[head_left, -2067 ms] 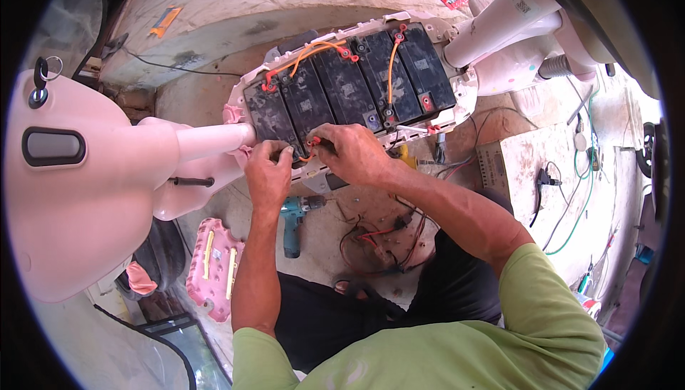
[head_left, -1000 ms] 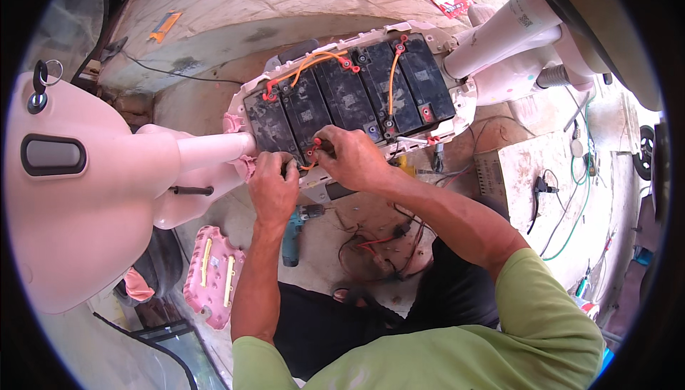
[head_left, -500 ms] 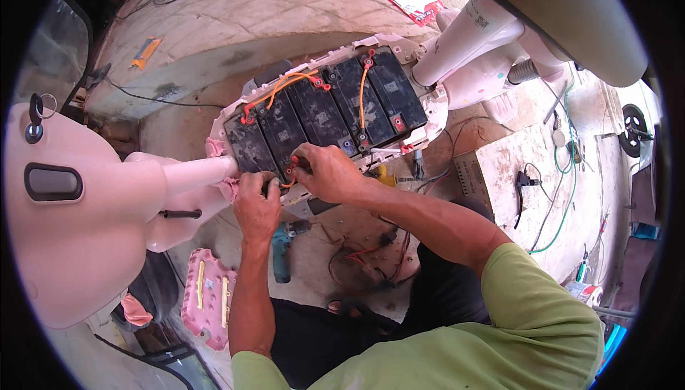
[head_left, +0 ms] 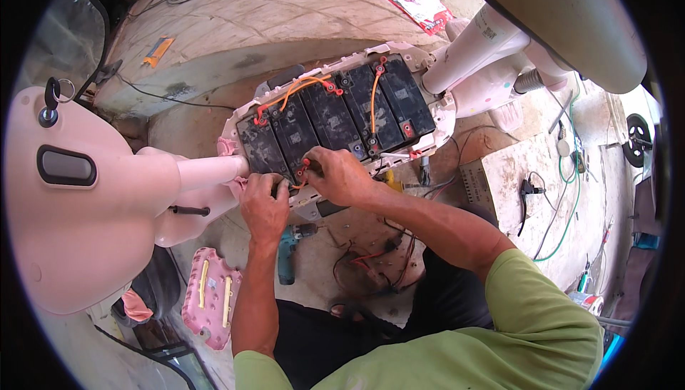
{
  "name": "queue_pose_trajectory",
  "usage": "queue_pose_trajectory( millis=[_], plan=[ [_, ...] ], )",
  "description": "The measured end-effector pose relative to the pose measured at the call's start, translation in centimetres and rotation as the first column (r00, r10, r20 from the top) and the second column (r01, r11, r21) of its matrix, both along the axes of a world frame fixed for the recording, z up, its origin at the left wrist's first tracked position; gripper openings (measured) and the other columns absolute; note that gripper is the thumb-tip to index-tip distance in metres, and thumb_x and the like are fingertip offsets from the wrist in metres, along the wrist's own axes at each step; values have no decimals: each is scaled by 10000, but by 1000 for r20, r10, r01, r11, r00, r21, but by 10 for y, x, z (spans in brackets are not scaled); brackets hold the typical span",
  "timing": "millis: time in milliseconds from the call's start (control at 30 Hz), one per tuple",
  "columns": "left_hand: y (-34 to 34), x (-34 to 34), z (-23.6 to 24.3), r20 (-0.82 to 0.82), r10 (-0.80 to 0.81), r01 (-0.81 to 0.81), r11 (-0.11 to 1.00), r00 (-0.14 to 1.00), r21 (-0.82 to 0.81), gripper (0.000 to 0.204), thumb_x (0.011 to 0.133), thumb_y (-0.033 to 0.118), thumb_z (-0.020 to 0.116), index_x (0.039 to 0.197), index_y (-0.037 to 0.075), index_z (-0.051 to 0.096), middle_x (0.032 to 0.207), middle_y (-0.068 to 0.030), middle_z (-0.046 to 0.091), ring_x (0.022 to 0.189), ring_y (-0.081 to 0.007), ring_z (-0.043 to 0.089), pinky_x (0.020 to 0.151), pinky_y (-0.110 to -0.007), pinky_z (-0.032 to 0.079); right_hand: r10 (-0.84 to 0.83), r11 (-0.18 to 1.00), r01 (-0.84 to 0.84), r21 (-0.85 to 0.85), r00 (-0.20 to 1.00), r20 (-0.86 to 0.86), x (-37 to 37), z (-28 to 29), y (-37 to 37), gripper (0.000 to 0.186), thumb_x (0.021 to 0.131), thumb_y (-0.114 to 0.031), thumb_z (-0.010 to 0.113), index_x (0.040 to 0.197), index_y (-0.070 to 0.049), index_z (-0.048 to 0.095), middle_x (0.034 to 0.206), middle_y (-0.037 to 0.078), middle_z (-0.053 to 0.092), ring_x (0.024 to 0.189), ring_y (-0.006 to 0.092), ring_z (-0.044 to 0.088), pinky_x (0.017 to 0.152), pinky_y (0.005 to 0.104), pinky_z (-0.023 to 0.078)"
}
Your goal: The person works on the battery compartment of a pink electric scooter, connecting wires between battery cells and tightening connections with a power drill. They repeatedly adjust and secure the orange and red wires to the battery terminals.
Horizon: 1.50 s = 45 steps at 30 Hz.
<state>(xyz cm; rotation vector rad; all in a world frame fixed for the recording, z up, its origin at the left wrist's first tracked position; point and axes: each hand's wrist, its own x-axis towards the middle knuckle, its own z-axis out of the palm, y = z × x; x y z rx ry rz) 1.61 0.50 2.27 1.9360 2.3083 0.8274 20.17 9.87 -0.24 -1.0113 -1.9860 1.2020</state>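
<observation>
A row of several black batteries (head_left: pixel 325 115) sits in the open pink floor tray (head_left: pixel 448 120) of a scooter. My right hand (head_left: pixel 341 176) bends over their near edge, thumb and fingers pinched on a red terminal cap (head_left: pixel 305 163). A short orange cable (head_left: pixel 298 186) runs below that cap toward my left hand (head_left: pixel 264 206). The left fingers are curled together at the near corner of the leftmost battery; what lies between them is hidden. Other orange cables (head_left: pixel 374 101) with red caps link terminals along the far side and across the right-hand batteries.
The scooter's pink front body (head_left: pixel 85 197) with a key stands at left, its seat end at upper right. On the floor are a teal cordless drill (head_left: pixel 287 254), a pink cover (head_left: pixel 207 297), loose wires (head_left: pixel 371 261) and a pale metal box (head_left: pixel 499 176). A red-white packet (head_left: pixel 417 6) lies beyond.
The whole view has shifted slightly down and right. Both hands stay at the same battery corner, with the right fingers still on the red cap.
</observation>
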Motion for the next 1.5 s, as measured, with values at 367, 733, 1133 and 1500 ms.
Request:
queue_pose_trajectory(
  millis=[367,733,1133,1500],
  plan=[
    [-1,-1,-7,-23,-16,16,999,1000,-28,115,889,118,768,995,80,790,987,-109,709,946,-359,693,873,-494,511,-11,1000,10,-16,998,-63,-1,0,0,272,947,-229,799,1063,9,736,896,256,777,885,454,772,792,527,608],
    [-1,-4,-6,16,29,-29,999,999,-26,98,895,158,810,950,82,780,958,-107,702,916,-359,690,850,-492,517,18,998,-19,-52,1000,-22,1,7,1,264,957,-186,792,1095,29,726,938,227,802,915,398,803,802,461,622],
    [-1,-6,-8,34,0,1,1000,999,-5,85,888,122,807,940,66,769,939,-117,696,889,-353,687,814,-488,524,36,998,-35,-59,999,12,2,11,2,248,956,-152,791,1103,33,716,959,233,804,932,382,809,794,443,620],
    [2,-3,-9,78,14,-13,1000,997,-9,72,890,107,783,946,64,766,960,-122,706,915,-377,694,843,-501,529,-8,1000,9,24,998,-61,0,4,2,235,941,-195,806,1015,12,720,836,239,760,844,452,764,737,515,596]
  ],
)
